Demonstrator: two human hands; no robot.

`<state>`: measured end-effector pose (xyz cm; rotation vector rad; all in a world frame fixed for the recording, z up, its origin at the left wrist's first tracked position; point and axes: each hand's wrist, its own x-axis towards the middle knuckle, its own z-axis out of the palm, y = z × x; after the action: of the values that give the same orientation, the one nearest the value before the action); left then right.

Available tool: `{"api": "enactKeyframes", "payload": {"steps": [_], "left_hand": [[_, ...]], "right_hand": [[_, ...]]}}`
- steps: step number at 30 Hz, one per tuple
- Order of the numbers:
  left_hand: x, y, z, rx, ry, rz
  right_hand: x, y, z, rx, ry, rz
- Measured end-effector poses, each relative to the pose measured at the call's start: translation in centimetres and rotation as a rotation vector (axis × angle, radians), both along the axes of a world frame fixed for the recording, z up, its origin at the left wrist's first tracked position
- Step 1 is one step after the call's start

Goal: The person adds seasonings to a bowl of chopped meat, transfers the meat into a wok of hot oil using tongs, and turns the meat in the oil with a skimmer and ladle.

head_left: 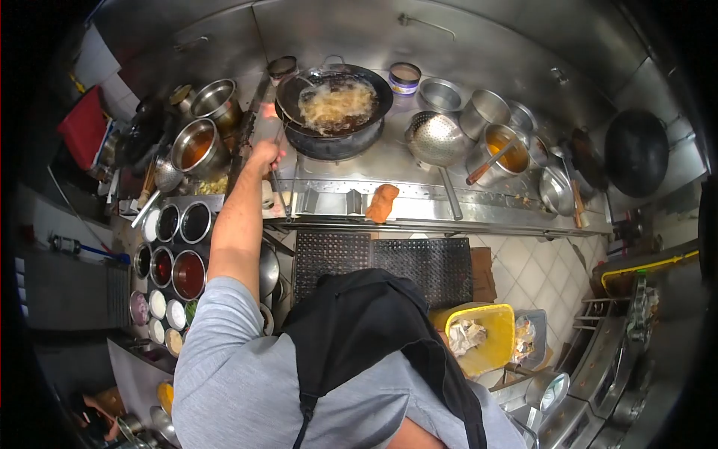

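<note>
My left arm reaches forward, and my left hand (267, 155) is closed at the left front of a large black wok (385, 90). Thin metal rods show close to its fingers; what the fingers hold, I cannot make out. Pale, bubbling food (336, 105) fills the middle of the wok, in hot oil. An orange glow shows between the hand and the wok's left side. Only a bit of my right arm appears at the bottom edge; my right hand is out of view.
Right of the wok are a perforated strainer (435, 138), metal pots and an orange cloth (382, 203) on the counter edge. Left are a pot of orange liquid (198, 150) and several round containers (188, 275). A yellow bin (493, 340) stands behind on the right.
</note>
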<state>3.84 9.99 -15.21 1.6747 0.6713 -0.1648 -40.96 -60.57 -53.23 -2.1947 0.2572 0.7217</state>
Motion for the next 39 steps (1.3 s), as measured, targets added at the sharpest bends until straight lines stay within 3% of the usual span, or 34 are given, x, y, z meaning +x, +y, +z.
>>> {"api": "enactKeyframes", "payload": {"steps": [2,5,11,14,17,20,23,26,29,32,35,38,39], "left_hand": [[0.0,-0.1,0.0,-0.069,0.058,-0.026],[-0.1,-0.4,0.8,-0.218,0.107,-0.047],[-2.2,-1.3,2.5,-0.392,0.023,0.058],[-3.1,-1.1,2.6,-0.413,0.023,0.051],[-4.5,-1.6,3.9,-0.378,0.014,0.069],[-5.3,-1.6,4.3,-0.319,-0.033,0.117],[-5.3,-1.1,3.5,-0.183,-0.067,0.079],[-4.4,-0.8,2.2,-0.016,-0.076,0.011],[-4.2,-1.2,2.3,0.045,-0.081,0.005],[-4.2,-1.7,3.5,-0.043,-0.087,0.024],[-5.8,-2.0,4.0,-0.144,-0.089,0.066],[-6.3,-1.7,3.6,-0.234,-0.104,0.058],[-6.3,-1.0,3.4,-0.289,-0.108,0.017]], "right_hand": [[-0.7,-1.2,-1.8,-0.264,-0.289,0.535],[0.2,0.1,1.5,-0.302,-0.285,0.529],[1.3,0.0,-0.2,-0.359,-0.236,0.451],[2.8,1.3,3.5,-0.329,-0.356,0.510],[4.4,2.9,5.2,0.193,0.246,-0.389],[5.1,3.1,4.5,0.240,0.184,-0.470],[6.0,4.3,7.1,0.463,0.355,-0.714],[5.9,3.9,5.5,0.423,0.271,-0.563],[5.8,3.6,5.2,0.442,0.372,-0.590],[5.1,4.8,8.1,0.126,0.190,-0.464],[3.5,2.2,3.1,0.061,0.066,-0.146],[1.3,0.1,-1.1,-0.282,-0.349,0.558],[0.7,0.1,-1.5,-0.296,-0.383,0.530]]}}
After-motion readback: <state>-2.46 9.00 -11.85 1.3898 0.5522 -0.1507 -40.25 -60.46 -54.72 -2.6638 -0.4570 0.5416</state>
